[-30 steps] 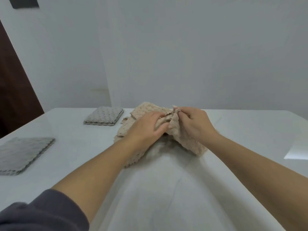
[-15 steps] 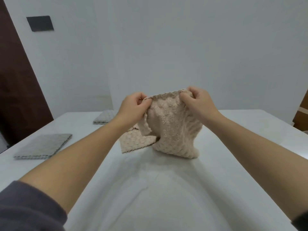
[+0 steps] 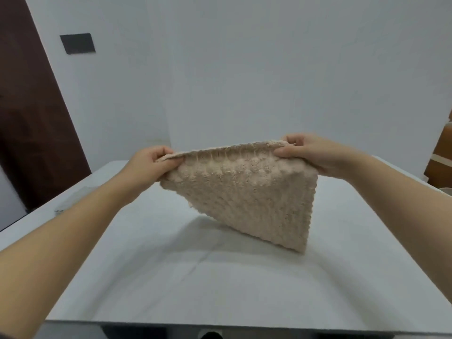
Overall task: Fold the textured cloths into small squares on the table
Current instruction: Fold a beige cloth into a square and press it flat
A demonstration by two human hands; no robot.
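While the beige cloth point(image 3: 244, 199) hangs spread, left hand point(image 3: 151, 165) and right hand point(image 3: 310, 152) pinch its top corners (each grip closed).

A dark rectangular wall plate point(image 3: 77, 43) is mounted near the upper left corner of the white wall point(image 3: 244, 69), a dark brown door point(image 3: 29, 118) adjoins the wall's left edge, and brown wooden furniture point(image 3: 441, 152), partly cropped, stands at its right edge.

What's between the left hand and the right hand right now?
In the head view, only the beige textured cloth: its top edge runs stretched from the left hand to the right hand, both pinching it. The rest hangs toward the table.
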